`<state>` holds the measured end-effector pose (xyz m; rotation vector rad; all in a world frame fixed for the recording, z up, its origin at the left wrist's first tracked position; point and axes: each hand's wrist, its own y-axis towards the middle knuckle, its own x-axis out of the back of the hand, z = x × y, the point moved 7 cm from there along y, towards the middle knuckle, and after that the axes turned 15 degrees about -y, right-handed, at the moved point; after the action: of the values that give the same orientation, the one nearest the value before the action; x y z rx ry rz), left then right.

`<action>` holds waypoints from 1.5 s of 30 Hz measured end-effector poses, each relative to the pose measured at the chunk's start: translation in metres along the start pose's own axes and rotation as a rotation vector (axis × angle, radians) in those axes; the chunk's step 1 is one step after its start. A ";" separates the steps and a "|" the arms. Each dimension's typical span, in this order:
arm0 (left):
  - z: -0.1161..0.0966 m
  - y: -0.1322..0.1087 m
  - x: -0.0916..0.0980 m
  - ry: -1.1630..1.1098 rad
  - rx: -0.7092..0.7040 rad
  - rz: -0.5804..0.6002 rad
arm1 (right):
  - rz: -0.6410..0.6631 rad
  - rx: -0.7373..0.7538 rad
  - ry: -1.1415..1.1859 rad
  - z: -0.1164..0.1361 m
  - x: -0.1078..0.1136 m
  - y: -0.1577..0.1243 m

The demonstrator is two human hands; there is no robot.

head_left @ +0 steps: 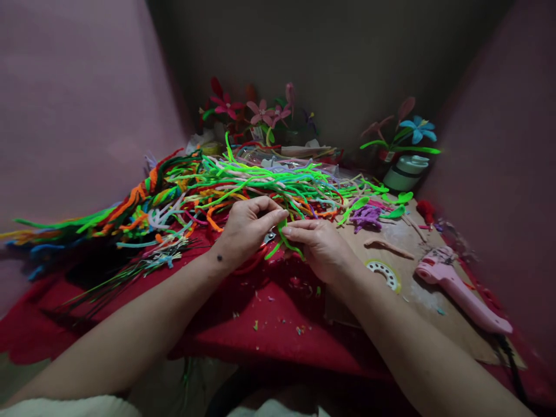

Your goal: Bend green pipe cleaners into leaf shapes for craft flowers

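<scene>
Between my two hands is a bright green pipe cleaner [282, 236], bent, with two loose ends hanging down. My left hand [247, 226] pinches its upper part between thumb and forefinger. Just to the right, my right hand [324, 246] grips the same pipe cleaner lower down with thumb and fingertips. Partly hidden behind the left fingers lies a pair of scissors [269, 237] with red handles. A large heap of coloured pipe cleaners [269, 182], mostly green on top, spreads right behind both hands.
A pink glue gun [463, 289] and a tape roll [384, 275] rest on a cardboard sheet [410, 284] at right. Pipe-cleaner flowers [260, 111] stand at the back, near a pale bottle [406, 172]. Thin stems [130, 275] lie left on the red cloth [217, 324], with scraps in front.
</scene>
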<state>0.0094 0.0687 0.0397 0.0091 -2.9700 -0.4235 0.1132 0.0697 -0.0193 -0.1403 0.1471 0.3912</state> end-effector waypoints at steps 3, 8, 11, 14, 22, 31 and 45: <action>0.007 0.002 0.001 -0.061 0.074 0.027 | -0.019 0.000 0.004 0.001 0.001 0.001; 0.026 0.003 -0.003 -0.214 0.299 0.186 | -0.117 0.028 0.081 0.007 0.011 0.003; 0.031 -0.001 -0.010 -0.131 0.369 0.341 | -0.185 0.002 0.128 0.005 0.019 0.005; 0.027 0.000 -0.009 -0.055 0.274 0.348 | -0.195 0.021 0.169 0.005 0.020 0.006; 0.016 0.002 -0.006 0.057 0.053 0.310 | -0.214 0.158 0.048 0.011 0.018 0.004; 0.016 0.001 -0.005 0.013 0.115 0.299 | -0.098 0.179 -0.018 0.015 0.010 0.003; 0.033 -0.004 -0.008 -0.218 0.329 0.213 | -0.304 0.199 -0.318 0.020 0.024 -0.003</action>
<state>0.0122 0.0747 0.0061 -0.3351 -3.1688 0.0987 0.1388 0.0790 -0.0033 0.0965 -0.1486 0.0910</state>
